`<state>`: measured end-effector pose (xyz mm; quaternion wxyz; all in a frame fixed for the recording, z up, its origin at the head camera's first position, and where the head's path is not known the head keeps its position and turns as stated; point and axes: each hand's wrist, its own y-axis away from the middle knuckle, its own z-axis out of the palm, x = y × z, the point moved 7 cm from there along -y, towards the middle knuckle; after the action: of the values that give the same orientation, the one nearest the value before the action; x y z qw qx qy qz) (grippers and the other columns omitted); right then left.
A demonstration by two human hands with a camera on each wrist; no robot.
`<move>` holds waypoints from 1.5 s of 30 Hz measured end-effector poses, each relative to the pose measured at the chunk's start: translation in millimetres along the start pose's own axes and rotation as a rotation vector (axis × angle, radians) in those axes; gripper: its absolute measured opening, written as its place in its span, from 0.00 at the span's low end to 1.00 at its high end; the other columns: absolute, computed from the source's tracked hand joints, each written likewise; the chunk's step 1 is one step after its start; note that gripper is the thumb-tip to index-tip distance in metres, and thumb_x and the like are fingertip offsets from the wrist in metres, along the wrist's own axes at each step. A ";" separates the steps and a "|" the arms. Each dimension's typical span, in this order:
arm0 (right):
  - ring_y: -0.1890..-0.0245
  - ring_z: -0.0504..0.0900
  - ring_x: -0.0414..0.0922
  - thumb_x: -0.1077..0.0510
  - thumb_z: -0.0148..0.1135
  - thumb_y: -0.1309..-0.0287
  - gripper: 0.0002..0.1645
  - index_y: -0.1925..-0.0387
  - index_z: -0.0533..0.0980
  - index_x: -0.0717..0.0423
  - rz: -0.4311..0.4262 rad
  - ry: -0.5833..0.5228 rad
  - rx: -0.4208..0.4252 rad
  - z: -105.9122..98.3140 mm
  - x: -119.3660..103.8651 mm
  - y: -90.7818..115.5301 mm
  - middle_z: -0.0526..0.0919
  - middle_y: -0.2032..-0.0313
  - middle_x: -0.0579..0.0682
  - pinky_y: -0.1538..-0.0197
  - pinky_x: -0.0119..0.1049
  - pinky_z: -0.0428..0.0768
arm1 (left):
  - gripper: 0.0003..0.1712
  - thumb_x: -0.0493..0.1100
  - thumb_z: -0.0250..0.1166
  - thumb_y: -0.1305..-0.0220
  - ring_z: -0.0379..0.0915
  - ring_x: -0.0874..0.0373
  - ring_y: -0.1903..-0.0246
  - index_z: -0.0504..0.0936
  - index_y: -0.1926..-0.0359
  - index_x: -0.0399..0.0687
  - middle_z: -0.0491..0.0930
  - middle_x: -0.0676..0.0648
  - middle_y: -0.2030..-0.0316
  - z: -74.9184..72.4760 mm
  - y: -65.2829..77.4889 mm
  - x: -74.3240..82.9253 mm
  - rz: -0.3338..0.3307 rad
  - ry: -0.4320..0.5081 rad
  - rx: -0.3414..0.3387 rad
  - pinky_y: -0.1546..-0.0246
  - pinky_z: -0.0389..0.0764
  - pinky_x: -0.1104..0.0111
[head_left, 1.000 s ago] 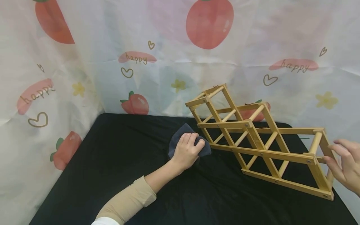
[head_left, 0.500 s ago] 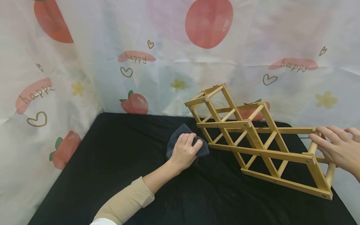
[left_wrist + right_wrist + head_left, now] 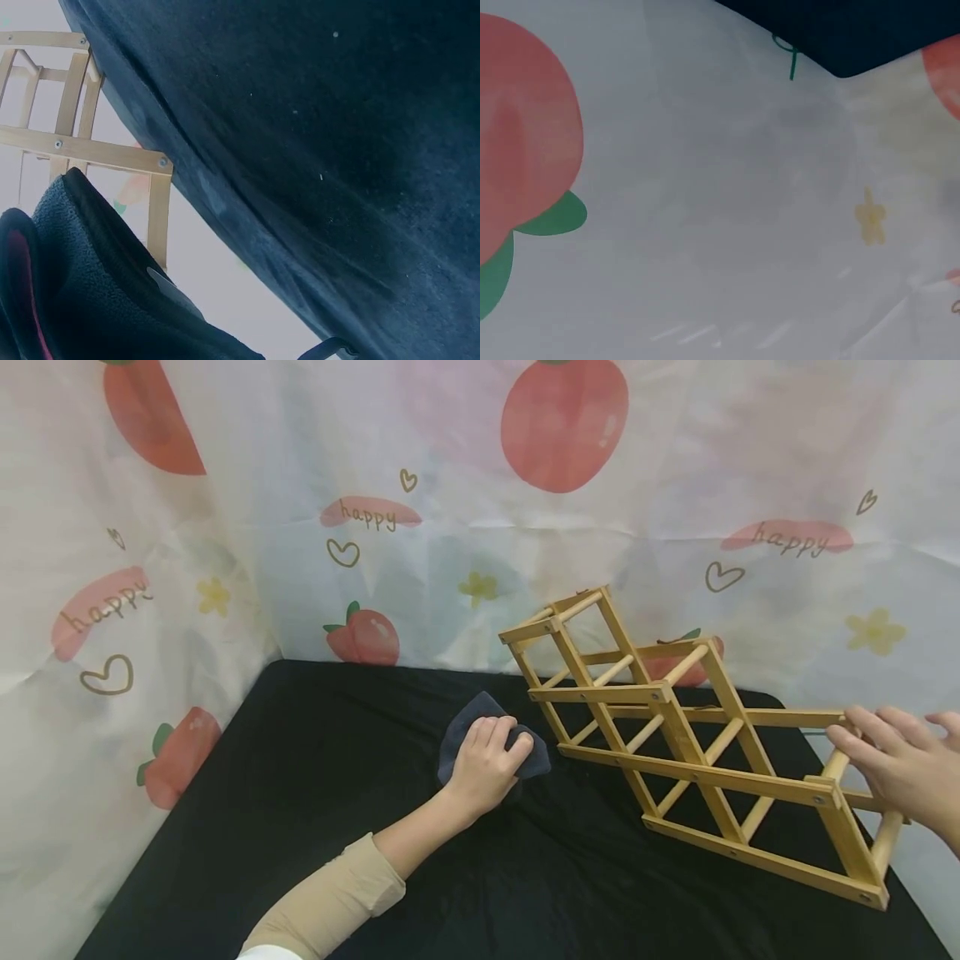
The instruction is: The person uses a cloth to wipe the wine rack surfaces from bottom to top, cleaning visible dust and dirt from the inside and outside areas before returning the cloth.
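Observation:
In the head view my left hand (image 3: 483, 764) grips a bunched dark blue cloth (image 3: 459, 737) over the middle of the black table, just left of a wooden rack. The cloth (image 3: 105, 277) fills the lower left of the left wrist view, part of the rack (image 3: 105, 152) behind it. This rack (image 3: 720, 781) is a pale lattice of slats and round dowels, stepped down from left to right. My right hand (image 3: 903, 764) holds its right end, fingers over the upper dowel. The thumb is mostly hidden. The right wrist view shows neither hand nor rack.
A black cover (image 3: 315, 852) lies over the table, its far edge close to a printed backdrop (image 3: 442, 452) with peaches and hearts. The backdrop also stands along the left side. The rack's upper parts overlap the backdrop in the head view.
My right hand has moved from beside the rack onto its right end, which has shifted slightly towards me. My left hand has drifted a little left with the cloth.

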<state>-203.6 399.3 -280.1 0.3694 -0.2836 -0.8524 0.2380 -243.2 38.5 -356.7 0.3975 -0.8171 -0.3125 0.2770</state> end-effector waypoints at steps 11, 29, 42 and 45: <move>0.69 0.61 0.58 0.55 0.32 0.32 0.16 0.61 0.68 0.56 0.021 0.070 0.111 -9.6 -30.8 -24.2 0.70 0.64 0.61 0.64 0.57 0.54 | 0.12 0.39 0.65 0.55 0.69 0.51 0.67 0.71 0.68 0.45 0.74 0.42 0.66 -5.7 6.6 -12.7 -0.023 -0.008 0.029 0.59 0.71 0.63; 0.76 0.55 0.55 0.56 0.42 0.41 0.10 0.72 0.66 0.58 0.166 0.163 0.282 -13.5 -88.5 -74.4 0.66 0.74 0.59 0.60 0.50 0.50 | 0.10 0.40 0.43 0.36 0.68 0.50 0.68 0.70 0.68 0.44 0.72 0.41 0.67 -13.7 14.6 -33.2 -0.090 -0.025 0.102 0.61 0.71 0.62; 0.78 0.53 0.54 0.49 0.41 0.37 0.17 0.72 0.67 0.58 0.317 0.203 0.272 -1.2 -104.4 -90.5 0.63 0.76 0.59 0.59 0.52 0.49 | 0.05 0.37 0.56 0.46 0.67 0.49 0.66 0.69 0.67 0.44 0.72 0.41 0.65 -15.2 16.7 -39.9 -0.125 -0.017 0.087 0.60 0.71 0.61; 0.78 0.53 0.55 0.53 0.41 0.38 0.15 0.73 0.67 0.59 0.334 0.187 0.238 0.0 -113.2 -99.6 0.62 0.76 0.60 0.59 0.53 0.49 | 0.12 0.36 0.62 0.53 0.67 0.49 0.66 0.69 0.66 0.44 0.72 0.41 0.65 -17.7 17.4 -42.5 -0.136 -0.014 0.087 0.60 0.71 0.61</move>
<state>-170.1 252.4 -274.9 0.4331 -0.3963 -0.7214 0.3674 -253.4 -9.5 -353.0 0.4481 -0.7741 -0.3576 0.2686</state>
